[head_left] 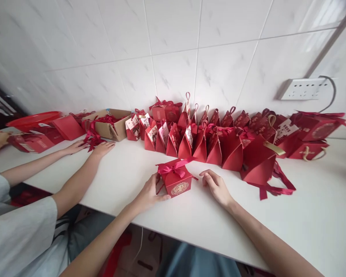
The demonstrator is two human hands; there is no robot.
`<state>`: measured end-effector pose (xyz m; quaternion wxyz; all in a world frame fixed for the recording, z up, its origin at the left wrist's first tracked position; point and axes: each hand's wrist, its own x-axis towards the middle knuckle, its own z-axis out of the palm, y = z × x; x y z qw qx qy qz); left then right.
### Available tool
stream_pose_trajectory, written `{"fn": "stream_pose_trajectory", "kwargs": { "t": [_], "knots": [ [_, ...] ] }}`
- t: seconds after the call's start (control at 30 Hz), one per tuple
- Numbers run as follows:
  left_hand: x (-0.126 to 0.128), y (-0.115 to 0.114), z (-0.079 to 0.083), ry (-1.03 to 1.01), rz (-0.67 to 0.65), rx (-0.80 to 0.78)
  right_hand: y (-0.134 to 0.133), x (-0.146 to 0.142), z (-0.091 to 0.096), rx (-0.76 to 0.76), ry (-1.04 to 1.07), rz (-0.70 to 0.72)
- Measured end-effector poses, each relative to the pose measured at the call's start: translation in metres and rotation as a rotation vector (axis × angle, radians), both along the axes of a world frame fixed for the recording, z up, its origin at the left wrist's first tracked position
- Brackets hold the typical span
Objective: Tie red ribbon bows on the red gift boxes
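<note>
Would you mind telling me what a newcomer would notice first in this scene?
First, the long row of red gift boxes along the tiled wall at the back of the white table. Next, one red box with a ribbon bow stands alone in front, the left hand against its side and the right hand resting on the table just right of it, apart.

Nothing legible on gift box (178, 185), tags (189, 135).

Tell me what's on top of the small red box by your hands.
A red ribbon bow sits on the red box; closed, it hides whatever is inside.
</note>
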<state>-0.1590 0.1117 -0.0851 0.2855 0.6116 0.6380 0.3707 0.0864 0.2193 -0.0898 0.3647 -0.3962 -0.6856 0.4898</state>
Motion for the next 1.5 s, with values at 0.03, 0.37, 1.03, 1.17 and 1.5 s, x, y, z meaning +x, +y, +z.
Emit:
{"fn": "stream_pose_trajectory", "kwargs": {
  "t": [0.03,0.37,1.03,1.17,1.5],
  "knots": [
    [0.008,-0.002,0.005,0.032,-0.009,-0.037,0.000,0.000,0.001,0.000,0.025,-0.017],
    [0.027,0.063,0.050,-0.273,-0.164,-0.032,0.046,0.031,0.007,-0.105,0.222,-0.370],
    [0.066,0.117,0.020,-0.599,-0.500,0.018,0.033,0.073,0.055,-0.375,-0.086,0.398],
    [0.038,0.114,0.041,-0.467,-0.415,-0.096,0.031,0.087,0.068,-0.523,-0.353,0.665],
    [0.023,0.096,0.069,-0.272,-0.950,-0.707,0.016,0.077,0.082,-0.604,-0.472,0.868]
  ]
}}
